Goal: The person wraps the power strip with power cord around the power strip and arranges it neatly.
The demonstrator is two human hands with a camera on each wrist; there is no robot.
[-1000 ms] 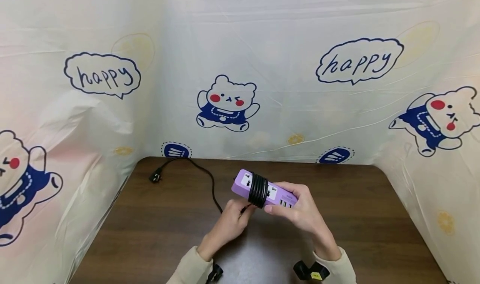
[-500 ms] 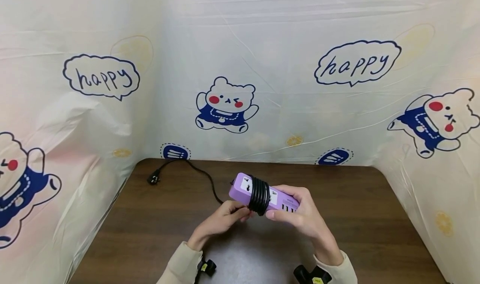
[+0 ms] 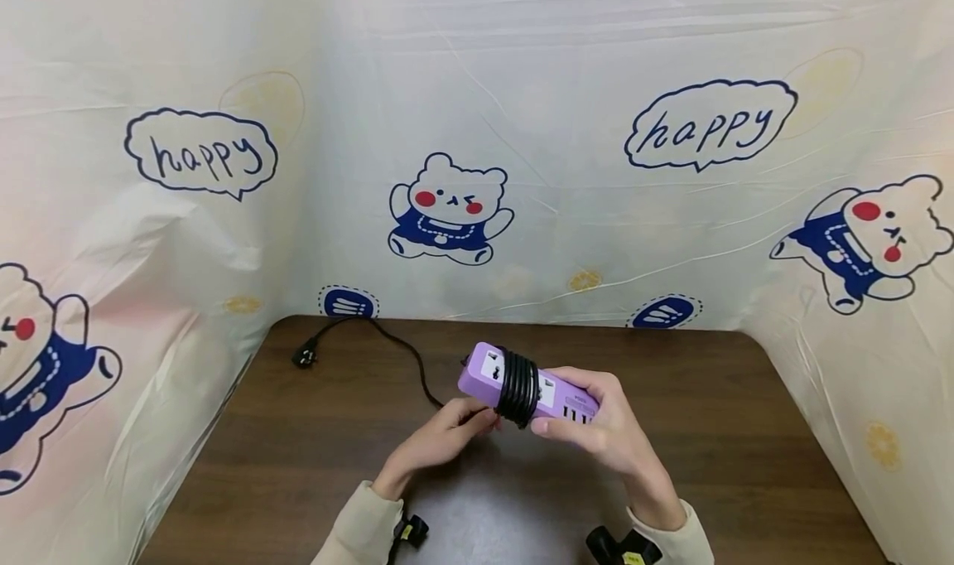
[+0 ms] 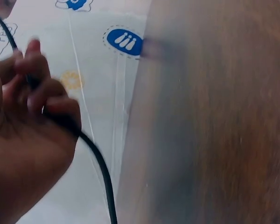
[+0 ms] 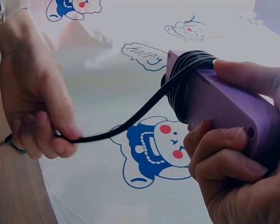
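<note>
A purple power strip point(image 3: 574, 403) is held above the table, tilted, with several turns of its black cord point(image 3: 517, 388) wound round the middle. My right hand point(image 3: 607, 424) grips the end with the USB ports, thumb on the near side. In the right wrist view its fingers curl under the strip's body point(image 5: 224, 100). My left hand point(image 3: 440, 441) is just left of the strip and pinches the cord. A taut length of cord point(image 5: 112, 134) runs between that hand and the coil. In the left wrist view the cord point(image 4: 100, 163) passes through the curled fingers.
The loose cord runs back across the brown table point(image 3: 708, 432) to a black plug point(image 3: 305, 354) near its back left corner. Printed white sheeting point(image 3: 566, 134) stands along the back and both sides.
My left hand has shifted slightly left and its wrist has turned. The power strip dipped a little, then moved slightly right with my right hand. The plug has barely moved.
</note>
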